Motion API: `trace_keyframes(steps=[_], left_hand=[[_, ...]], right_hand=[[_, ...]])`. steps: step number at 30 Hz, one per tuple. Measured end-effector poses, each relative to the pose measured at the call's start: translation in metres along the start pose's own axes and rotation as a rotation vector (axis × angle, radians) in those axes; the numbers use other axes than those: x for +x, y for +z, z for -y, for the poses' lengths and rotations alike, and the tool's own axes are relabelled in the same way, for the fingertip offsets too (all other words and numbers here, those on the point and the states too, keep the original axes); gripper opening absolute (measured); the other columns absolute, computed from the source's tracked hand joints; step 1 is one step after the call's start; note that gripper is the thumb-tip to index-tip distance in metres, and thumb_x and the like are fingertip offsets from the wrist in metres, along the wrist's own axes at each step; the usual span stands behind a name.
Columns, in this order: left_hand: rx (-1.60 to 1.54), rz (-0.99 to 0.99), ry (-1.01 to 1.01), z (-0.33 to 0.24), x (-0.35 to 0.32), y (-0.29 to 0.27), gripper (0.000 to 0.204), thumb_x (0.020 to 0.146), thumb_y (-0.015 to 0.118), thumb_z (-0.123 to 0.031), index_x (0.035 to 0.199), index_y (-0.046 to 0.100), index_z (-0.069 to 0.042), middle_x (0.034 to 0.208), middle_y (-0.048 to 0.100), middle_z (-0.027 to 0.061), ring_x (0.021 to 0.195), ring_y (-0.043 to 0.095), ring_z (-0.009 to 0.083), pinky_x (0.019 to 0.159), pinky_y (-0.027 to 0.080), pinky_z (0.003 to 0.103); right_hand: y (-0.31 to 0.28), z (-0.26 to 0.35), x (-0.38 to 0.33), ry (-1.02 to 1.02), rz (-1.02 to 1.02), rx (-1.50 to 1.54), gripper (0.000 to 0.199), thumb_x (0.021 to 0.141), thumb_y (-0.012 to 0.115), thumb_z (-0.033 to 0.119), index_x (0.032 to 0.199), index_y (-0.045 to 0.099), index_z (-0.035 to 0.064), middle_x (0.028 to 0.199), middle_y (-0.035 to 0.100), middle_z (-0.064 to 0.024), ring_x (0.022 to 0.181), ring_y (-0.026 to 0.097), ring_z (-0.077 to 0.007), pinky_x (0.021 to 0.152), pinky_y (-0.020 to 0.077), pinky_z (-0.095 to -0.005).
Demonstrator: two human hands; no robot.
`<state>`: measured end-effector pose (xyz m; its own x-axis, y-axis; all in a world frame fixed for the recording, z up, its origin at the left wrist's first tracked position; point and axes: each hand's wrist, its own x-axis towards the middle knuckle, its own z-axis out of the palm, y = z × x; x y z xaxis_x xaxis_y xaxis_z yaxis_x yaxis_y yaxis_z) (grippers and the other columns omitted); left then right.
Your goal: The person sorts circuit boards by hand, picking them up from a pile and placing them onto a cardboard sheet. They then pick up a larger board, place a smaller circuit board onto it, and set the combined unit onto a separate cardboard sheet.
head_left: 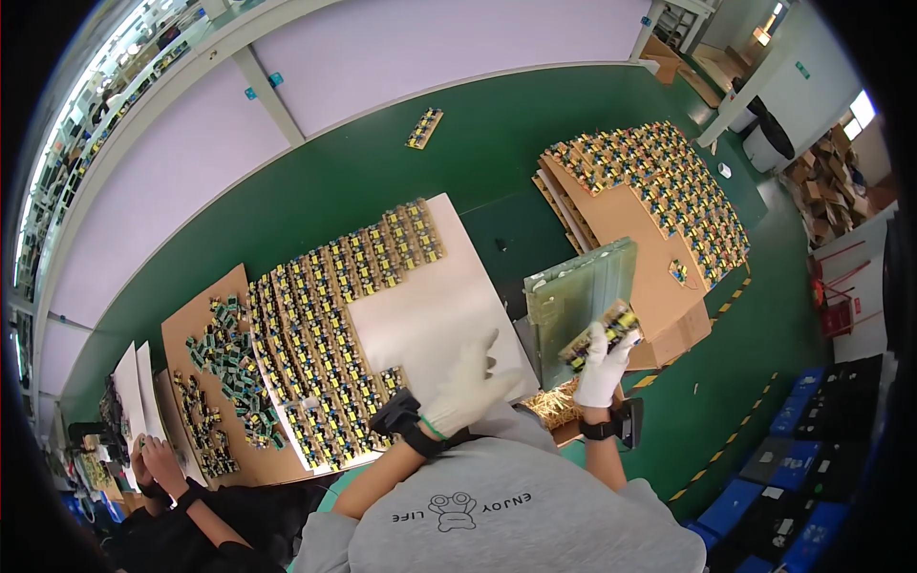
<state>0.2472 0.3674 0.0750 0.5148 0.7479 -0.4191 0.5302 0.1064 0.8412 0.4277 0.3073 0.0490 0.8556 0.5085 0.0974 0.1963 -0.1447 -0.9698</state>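
Observation:
My right hand [604,368], in a white glove, holds a small circuit board [602,335] with yellow parts against a greenish slotted fixture [573,291]. My left hand [468,387], also gloved, hovers open with fingers spread over the bare near part of a white sheet [430,315]. Rows of several small circuit boards [330,315] cover the rest of that sheet, to the left of this hand.
A stepped stack of brown cardboard sheets [626,224] loaded with boards [669,181] stands at the right. Loose green parts [224,353] lie on cardboard at the left. Another person's hands [158,468] work at lower left. One lone board [424,128] lies far back on the green table [382,181]. Blue bins [783,477] line the floor.

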Motion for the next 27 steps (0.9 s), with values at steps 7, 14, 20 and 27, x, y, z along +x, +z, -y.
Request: trace_keyframes(steps=[7,14,20,27], left_hand=[[-0.078,-0.042,0.096,0.012,0.004,0.003,0.053,0.084,0.058,-0.031,0.124,0.046,0.002,0.119,0.05,0.0214,0.104,0.056,0.0319,0.086,0.047,0.039],[-0.134,-0.104,0.017,0.024,0.008,0.005,0.052,0.084,0.057,-0.031,0.123,0.048,0.003,0.116,0.053,0.0213,0.101,0.058,0.031,0.084,0.047,0.038],[-0.163,-0.159,0.038,0.024,0.008,0.008,0.052,0.083,0.057,-0.032,0.121,0.05,0.004,0.112,0.056,0.0217,0.098,0.059,0.0301,0.084,0.047,0.039],[-0.15,-0.174,0.063,0.032,0.005,0.009,0.053,0.083,0.058,-0.032,0.122,0.05,0.003,0.11,0.058,0.0208,0.097,0.059,0.0284,0.084,0.047,0.039]], right_hand=[[-0.01,-0.065,0.016,-0.541,0.05,-0.551,0.028,0.083,0.064,0.026,0.082,0.052,0.0014,0.07,0.055,-0.0165,0.067,0.054,-0.041,0.059,0.0427,-0.0455],[-0.006,-0.074,0.019,-0.443,0.067,-0.501,0.028,0.085,0.059,0.028,0.084,0.05,0.0021,0.071,0.051,-0.0203,0.069,0.052,-0.0439,0.06,0.0416,-0.0478],[-0.009,-0.079,0.029,-0.359,0.107,-0.449,0.025,0.086,0.056,0.026,0.085,0.053,0.0012,0.074,0.056,-0.0231,0.071,0.054,-0.0454,0.062,0.0429,-0.0483],[-0.007,-0.085,0.037,-0.417,0.139,-0.608,0.027,0.092,0.045,0.023,0.087,0.057,-0.0007,0.072,0.058,-0.0238,0.068,0.055,-0.0429,0.063,0.045,-0.0454]])
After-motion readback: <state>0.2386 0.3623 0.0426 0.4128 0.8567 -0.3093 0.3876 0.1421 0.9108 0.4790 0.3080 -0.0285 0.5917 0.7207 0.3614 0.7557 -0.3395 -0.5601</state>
